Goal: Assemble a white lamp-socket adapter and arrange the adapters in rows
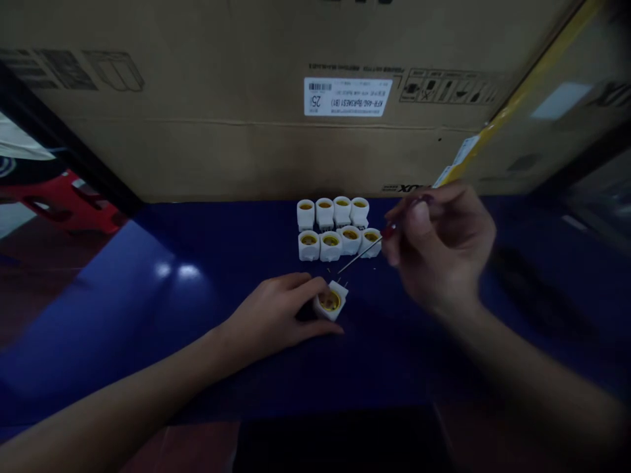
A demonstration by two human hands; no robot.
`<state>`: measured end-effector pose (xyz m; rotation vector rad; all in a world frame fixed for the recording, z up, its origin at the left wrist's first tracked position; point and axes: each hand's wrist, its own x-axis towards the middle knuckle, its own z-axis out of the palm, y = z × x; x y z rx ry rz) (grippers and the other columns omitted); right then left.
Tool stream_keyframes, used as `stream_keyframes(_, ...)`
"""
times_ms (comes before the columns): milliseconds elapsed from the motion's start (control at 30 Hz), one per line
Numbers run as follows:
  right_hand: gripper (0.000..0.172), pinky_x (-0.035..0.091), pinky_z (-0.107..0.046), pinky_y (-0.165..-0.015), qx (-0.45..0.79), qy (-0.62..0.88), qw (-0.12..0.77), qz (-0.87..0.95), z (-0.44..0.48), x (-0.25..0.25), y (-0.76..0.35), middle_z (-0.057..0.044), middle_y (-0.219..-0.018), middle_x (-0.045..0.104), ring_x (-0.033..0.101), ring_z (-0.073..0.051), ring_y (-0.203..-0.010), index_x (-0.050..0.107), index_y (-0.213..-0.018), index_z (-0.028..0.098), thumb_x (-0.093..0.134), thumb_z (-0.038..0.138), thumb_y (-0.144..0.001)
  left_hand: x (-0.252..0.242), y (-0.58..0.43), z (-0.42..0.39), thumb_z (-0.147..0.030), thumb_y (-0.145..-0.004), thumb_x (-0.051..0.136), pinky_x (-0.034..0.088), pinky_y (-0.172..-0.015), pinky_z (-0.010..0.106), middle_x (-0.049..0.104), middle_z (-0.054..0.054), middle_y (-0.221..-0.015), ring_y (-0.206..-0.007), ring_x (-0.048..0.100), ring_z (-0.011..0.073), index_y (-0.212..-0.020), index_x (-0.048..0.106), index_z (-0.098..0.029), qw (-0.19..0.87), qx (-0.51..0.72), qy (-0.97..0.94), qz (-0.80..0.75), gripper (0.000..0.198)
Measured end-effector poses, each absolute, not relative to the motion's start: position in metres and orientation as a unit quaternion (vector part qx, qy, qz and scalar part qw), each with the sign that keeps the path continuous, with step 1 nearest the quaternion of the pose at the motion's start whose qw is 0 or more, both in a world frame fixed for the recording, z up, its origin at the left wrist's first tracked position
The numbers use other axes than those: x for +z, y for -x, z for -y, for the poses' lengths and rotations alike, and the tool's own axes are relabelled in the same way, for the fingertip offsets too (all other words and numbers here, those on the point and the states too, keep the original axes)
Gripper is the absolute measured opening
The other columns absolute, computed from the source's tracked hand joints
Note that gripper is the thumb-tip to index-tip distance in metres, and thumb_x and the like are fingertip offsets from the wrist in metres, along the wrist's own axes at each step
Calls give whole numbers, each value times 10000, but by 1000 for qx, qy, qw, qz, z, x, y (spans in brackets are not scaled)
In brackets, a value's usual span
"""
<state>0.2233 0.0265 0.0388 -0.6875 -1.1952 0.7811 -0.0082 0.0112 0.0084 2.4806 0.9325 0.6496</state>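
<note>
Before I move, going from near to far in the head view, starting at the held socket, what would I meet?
Held white socket → front row of sockets → back row of sockets → cardboard box.

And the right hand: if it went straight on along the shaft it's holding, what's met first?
Tool tip leading, the right hand would likely meet the pronged end of the white socket, with the left hand just beyond. Depth is unclear; the tip might pass above.
</note>
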Motion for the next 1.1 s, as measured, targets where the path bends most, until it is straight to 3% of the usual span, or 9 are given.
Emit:
stream_keyframes(100,380,459,-272,-410,370,317,682,545,-41,31,-231,7,-847,678,577,-109,-532,556,-935,270,881,456,-867,12,10,-12,-592,-870,814,481,-572,245,721,-30,-833,-618,647,132,-1166,591,-233,265,254,-867,-337,516)
stream_keyframes(200,372,477,-302,-445,396,317,647,569,-48,19,-230,10,-843,671,621,-141,-576,552,-943,280,878,443,-870,8,13,-21,-423,-1033,641,450,-540,235,692,-49,-733,-536,599,108,-1156,575,-212,263,298,-833,-385,253)
stream_keyframes(267,341,491,-322,-464,390,322,632,587,-49,12,-227,10,-838,666,626,-154,-581,561,-943,282,862,432,-886,3,14,-30,-325,-1066,575,471,-593,249,706,-27,-749,-583,620,114,-1091,638,-200,227,297,-834,-405,143)
stream_keyframes(500,329,506,-322,-491,401,333,603,604,-55,1,-226,16,-794,673,640,-164,-581,565,-944,272,849,431,-895,-15,11,-48,-281,-1015,687,517,-708,272,752,27,-950,-758,672,142,-1119,798,-221,192,269,-862,-384,164)
stream_keyframes(733,333,485,-302,-455,408,343,595,602,-54,5,-227,36,-709,653,625,-153,-527,559,-911,262,858,406,-888,-22,-1,-53,-448,-960,763,511,-732,302,762,44,-985,-810,690,179,-1055,816,-212,168,256,-854,-421,260)
stream_keyframes(1100,377,507,-293,-461,418,347,603,584,-51,9,-225,28,-758,679,643,-135,-528,529,-893,248,863,423,-890,-15,-7,-51,-290,-1018,668,492,-751,306,728,41,-937,-834,658,180,-950,781,-193,213,268,-843,-416,164)
